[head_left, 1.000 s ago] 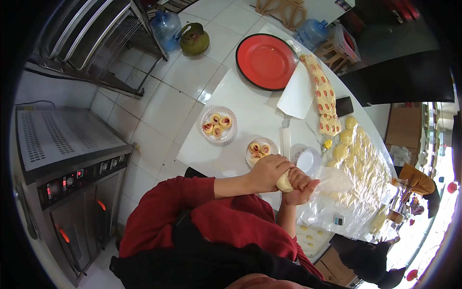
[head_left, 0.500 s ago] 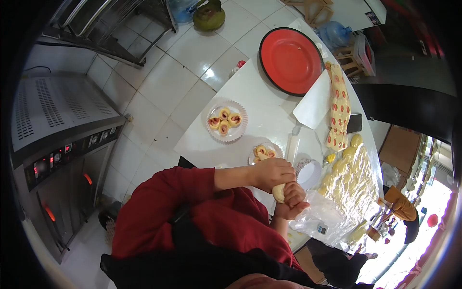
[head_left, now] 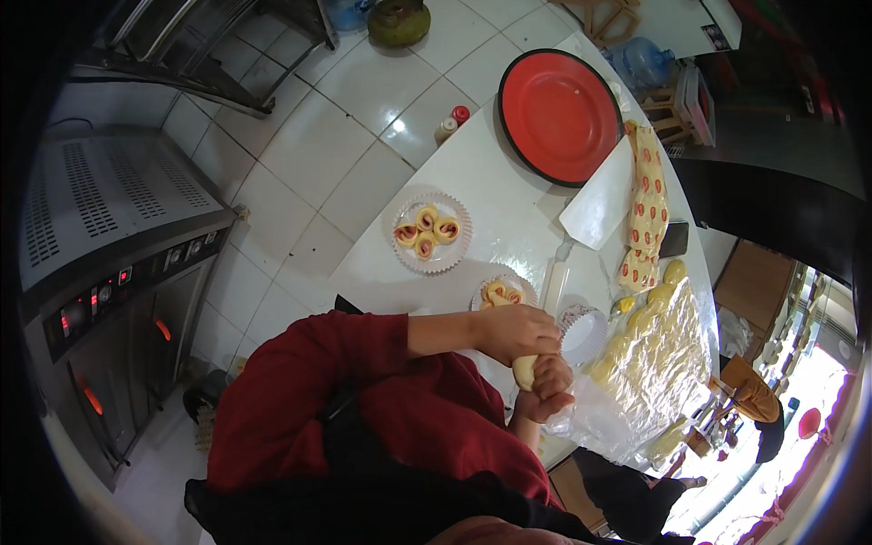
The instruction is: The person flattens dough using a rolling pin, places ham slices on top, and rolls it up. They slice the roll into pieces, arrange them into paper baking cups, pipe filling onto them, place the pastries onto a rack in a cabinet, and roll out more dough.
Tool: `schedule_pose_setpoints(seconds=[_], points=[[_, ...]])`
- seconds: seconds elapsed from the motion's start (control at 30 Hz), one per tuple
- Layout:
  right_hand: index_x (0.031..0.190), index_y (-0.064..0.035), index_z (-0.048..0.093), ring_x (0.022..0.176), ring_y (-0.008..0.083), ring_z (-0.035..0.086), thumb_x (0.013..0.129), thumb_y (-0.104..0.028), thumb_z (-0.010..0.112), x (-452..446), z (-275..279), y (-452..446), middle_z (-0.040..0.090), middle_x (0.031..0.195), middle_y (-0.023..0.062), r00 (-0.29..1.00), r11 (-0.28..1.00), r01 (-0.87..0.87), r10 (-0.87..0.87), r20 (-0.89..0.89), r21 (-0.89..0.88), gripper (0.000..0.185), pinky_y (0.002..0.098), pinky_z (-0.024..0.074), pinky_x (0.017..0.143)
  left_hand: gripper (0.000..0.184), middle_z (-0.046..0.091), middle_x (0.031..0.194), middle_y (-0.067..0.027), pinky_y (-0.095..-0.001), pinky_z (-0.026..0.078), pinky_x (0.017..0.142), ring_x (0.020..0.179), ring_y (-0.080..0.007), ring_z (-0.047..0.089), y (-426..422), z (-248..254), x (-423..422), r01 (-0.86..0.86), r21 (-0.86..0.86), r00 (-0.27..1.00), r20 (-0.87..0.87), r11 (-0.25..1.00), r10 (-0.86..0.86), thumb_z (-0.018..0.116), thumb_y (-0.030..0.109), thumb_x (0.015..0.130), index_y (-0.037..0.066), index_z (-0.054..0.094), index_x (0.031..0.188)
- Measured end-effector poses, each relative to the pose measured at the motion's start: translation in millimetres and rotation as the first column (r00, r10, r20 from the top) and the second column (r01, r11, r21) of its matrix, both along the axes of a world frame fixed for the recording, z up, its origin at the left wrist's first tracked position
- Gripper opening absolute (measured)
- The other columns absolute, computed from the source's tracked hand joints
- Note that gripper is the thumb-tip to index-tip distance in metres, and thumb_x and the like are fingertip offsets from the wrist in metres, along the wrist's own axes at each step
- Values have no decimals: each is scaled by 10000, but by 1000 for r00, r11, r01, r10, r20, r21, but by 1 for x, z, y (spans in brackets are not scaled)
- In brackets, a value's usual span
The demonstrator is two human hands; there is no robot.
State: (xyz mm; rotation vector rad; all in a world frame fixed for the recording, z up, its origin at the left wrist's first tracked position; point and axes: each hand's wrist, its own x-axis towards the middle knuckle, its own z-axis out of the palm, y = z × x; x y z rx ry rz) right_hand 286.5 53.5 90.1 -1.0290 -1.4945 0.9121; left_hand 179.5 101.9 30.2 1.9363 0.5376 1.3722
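Observation:
A piece of pale dough [head_left: 524, 372] is held between my two hands over the table's near edge. My left hand [head_left: 520, 332] is closed round its upper part, the fingers pressed together. Just below, my right hand [head_left: 547, 386] grips the same dough with curled fingers, touching the left hand. Beyond my left hand lies a paper baking cup [head_left: 489, 280] with rolled, filled dough pieces, partly hidden by that hand. Another fluted cup [head_left: 463, 250] with several filled dough rolls stands farther left. An unfilled paper cup [head_left: 595, 331] is right beside my hands.
Rows of dough under clear plastic [head_left: 668, 341] cover the table's right side. A white-handled scraper [head_left: 590, 213], a red round tray [head_left: 559, 116], a patterned wrapper [head_left: 647, 209] and a phone [head_left: 675, 239] lie farther off. An oven [head_left: 136, 245] stands at left.
The camera view has shifted slightly. Both hands stay together on the dough, with only a small movement of the fingers.

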Motion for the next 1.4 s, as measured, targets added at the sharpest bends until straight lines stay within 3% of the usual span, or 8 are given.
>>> schedule_pose_setpoints(seconds=[0.2, 0.57, 0.67, 1.1, 1.3, 1.37, 1.4], points=[[484, -120, 203, 421, 146, 292, 927, -488, 212, 1, 4, -6, 260, 413, 1, 991, 997, 60, -66, 115, 55, 575, 275, 322, 492, 140, 486, 728, -26, -294, 448, 629, 727, -195, 525, 2, 8, -1, -20, 69, 999, -44, 997, 23, 587, 144, 635, 89, 506, 736], [487, -119, 199, 430, 149, 303, 929, -481, 209, -1, 11, -1, 258, 410, -2, 996, 997, -35, 30, 79, 63, 572, 274, 341, 498, 198, 509, 758, -30, -316, 454, 667, 772, -205, 538, 3, 9, -3, 28, 80, 992, -124, 996, -18, 614, 121, 632, 83, 522, 803], [490, -119, 200, 430, 150, 305, 933, -471, 199, 1, 8, 0, 257, 410, -4, 996, 997, -34, 28, 88, 68, 566, 277, 348, 502, 108, 484, 725, -24, -293, 449, 618, 726, -188, 530, 4, 9, -3, -28, 102, 996, -84, 994, 37, 570, 136, 653, 89, 508, 729], [494, -125, 215, 405, 135, 283, 936, -462, 191, 7, 0, -4, 259, 404, -13, 989, 992, -1, -17, 148, 124, 557, 269, 372, 517, 101, 458, 697, -16, -290, 443, 575, 687, -175, 511, 5, 8, 1, 13, 119, 991, -135, 993, 3, 573, 143, 660, 95, 509, 723], [494, -137, 198, 422, 128, 258, 937, -463, 195, 6, -7, -8, 244, 419, -13, 994, 984, 112, -113, 0, 137, 550, 263, 352, 529, 110, 470, 733, -17, -303, 442, 625, 729, -177, 509, 4, 9, 4, 6, 121, 986, -169, 993, 15, 568, 140, 667, 93, 505, 744], [515, -128, 234, 448, 146, 285, 930, -485, 183, 11, -5, -5, 271, 445, -10, 992, 988, 68, -52, -115, 140, 549, 281, 355, 541, 133, 479, 761, -18, -318, 442, 672, 766, -179, 514, 2, 11, 7, 1, 109, 980, -199, 994, 21, 566, 136, 671, 93, 520, 788], [525, -123, 252, 461, 155, 298, 926, -495, 178, 12, -4, -3, 284, 458, -8, 985, 988, 45, -19, -173, 145, 552, 289, 357, 547, 151, 481, 782, -20, -323, 437, 689, 783, -182, 515, 1, 13, 8, -82, 141, 976, -187, 987, 108, 565, 138, 678, 97, 528, 818]])
